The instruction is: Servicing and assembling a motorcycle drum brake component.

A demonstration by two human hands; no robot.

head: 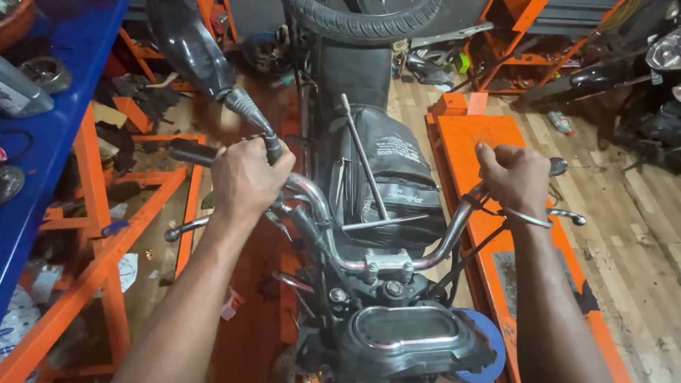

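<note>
A motorcycle stands below me with its chrome handlebar [386, 261] across the middle of the view. My left hand [245, 177] is closed around the left grip [190, 151] of the bar, beside a black hose end [250, 113]. My right hand [512, 177] is closed around the right end of the bar, with a thin bracelet on the wrist and the brake lever [567, 213] below it. A black bag [390, 181] with a long metal rod [363, 156] across it lies on the tank. An empty black headlight housing [406, 333] sits in front.
An orange lift ramp [482, 135] runs under the motorcycle on a wooden floor [624, 234]. An orange frame with a blue top [64, 106] stands at the left, holding parts. A tyre [362, 21] is at the top, another motorcycle [638, 78] at the far right.
</note>
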